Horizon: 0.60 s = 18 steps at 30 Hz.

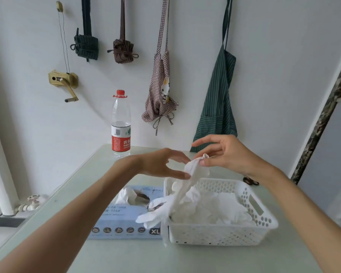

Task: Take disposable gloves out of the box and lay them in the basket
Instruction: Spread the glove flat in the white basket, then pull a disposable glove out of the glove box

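The basket (pixel 224 236) is sitting nearest on the table (pixel 126 253), already holding a heap of white gloves (pixel 215 211), so the task is looking well under way. Touching the basket's left wall, the box (pixel 122 219) is lying flat with its oval opening facing up and another glove poking out of it. One glove (pixel 182 196) is being carried at this moment: its cuff is hanging above the basket's far left corner, while its fingers are trailing down over the left rim and dangling onto the box side. The right hand (pixel 222 152), just above and beyond the basket, is pinching that cuff between thumb and forefinger, with the other fingers fanning out loosely. The left hand (pixel 163 164), above the box and left of the basket's far corner, is spreading wide, thumb and fingertips just touching the glove's upper edge without clearly gripping it.

The step in hand seems to be laying this glove in. The next move is probably calling for the right hand to swing the cuff rightward over the basket's middle so the trailing fingers clear the rim, then let go. Beyond the basket, a bottle (pixel 121 123) is standing at the table's far edge.
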Tool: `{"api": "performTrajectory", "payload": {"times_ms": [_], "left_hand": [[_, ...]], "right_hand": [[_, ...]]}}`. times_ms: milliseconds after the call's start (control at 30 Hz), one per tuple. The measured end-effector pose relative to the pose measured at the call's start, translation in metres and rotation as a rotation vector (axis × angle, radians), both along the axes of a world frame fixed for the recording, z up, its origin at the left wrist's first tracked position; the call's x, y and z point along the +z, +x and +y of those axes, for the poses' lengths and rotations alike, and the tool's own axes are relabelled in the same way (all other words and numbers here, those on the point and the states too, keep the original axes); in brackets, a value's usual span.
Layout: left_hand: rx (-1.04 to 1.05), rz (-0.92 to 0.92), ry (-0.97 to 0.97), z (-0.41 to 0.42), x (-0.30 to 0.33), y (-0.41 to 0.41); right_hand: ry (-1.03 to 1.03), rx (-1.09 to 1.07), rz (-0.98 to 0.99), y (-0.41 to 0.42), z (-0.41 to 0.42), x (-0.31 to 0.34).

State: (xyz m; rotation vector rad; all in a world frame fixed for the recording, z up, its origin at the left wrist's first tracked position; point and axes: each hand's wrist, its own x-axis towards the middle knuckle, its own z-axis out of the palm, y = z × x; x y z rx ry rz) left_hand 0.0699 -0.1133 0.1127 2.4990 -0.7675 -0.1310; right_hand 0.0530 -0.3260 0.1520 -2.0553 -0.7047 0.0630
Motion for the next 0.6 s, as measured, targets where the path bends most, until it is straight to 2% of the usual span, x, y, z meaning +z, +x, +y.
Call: {"api": "performTrajectory", "payload": {"times_ms": [133,233,300,400,500,600], "left_hand": [[0.010,0.057,-0.206,-0.017,0.004,0.005],[0.061,-0.004,-0.311,-0.029,0.008,0.007],[0.071,-0.043,-0.333,-0.035,0.012,0.006],[0.105,-0.066,-0.304,-0.033,0.014,0.009],[0.127,-0.064,-0.281,-0.025,0.011,0.013],[0.142,-0.061,-0.322,-0.018,0.008,0.014]], "right_hand": [[-0.069,-0.082,-0.027,0.002,-0.024,0.003],[-0.242,-0.219,-0.068,0.011,-0.036,-0.006],[-0.255,-0.305,-0.095,0.018,-0.038,-0.013],[-0.108,-0.388,-0.036,0.026,-0.041,-0.015],[0.218,-0.352,0.127,0.031,-0.043,-0.013],[0.357,-0.353,0.125,0.034,-0.040,-0.016]]}}
